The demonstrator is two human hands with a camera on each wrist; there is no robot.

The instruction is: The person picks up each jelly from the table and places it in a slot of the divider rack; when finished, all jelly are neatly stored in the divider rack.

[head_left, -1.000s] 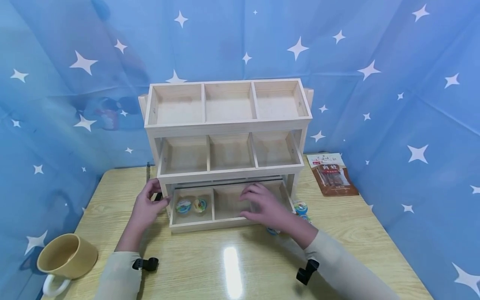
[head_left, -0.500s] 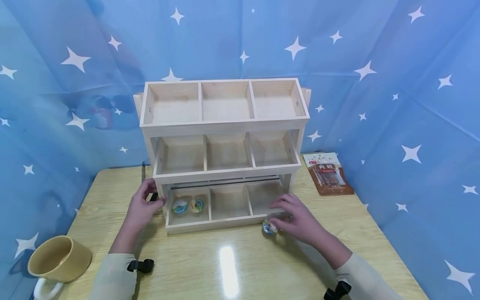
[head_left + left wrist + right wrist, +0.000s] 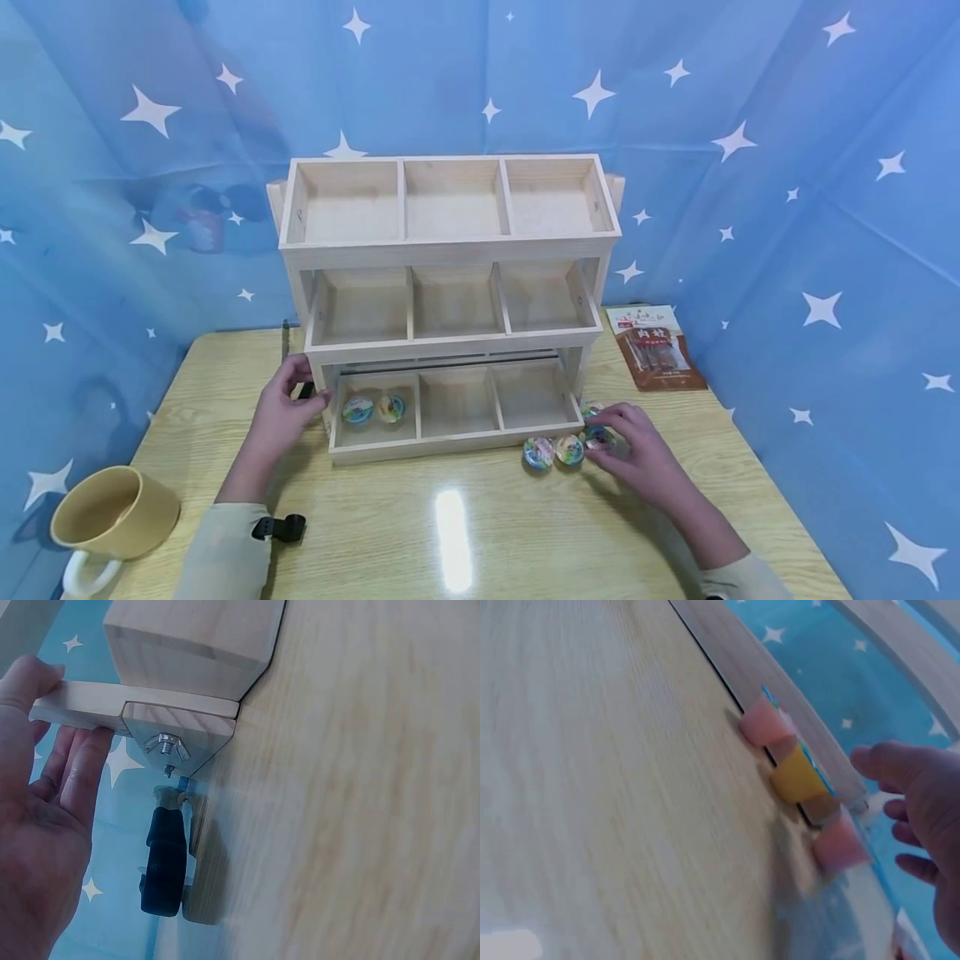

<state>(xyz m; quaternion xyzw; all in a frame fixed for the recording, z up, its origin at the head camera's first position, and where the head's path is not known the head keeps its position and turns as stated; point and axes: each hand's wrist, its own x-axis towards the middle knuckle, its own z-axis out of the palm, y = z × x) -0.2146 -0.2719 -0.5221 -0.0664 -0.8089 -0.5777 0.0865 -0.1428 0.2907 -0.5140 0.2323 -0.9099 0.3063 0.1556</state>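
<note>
Yellow cup (image 3: 569,451): just beside right hand (image 3: 636,457) | rack upright (image 3: 90,700): left hand (image 3: 277,421) (pinching it)

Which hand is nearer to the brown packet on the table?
The right hand, by the jelly cups in front of the packet. The left hand grips the left side of the rack, farther away.

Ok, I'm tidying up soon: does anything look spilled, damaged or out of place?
Nothing looks spilled or damaged. The loose cups on the table may be out of place: they bunch by the bottom tray while two others sit inside.
</note>
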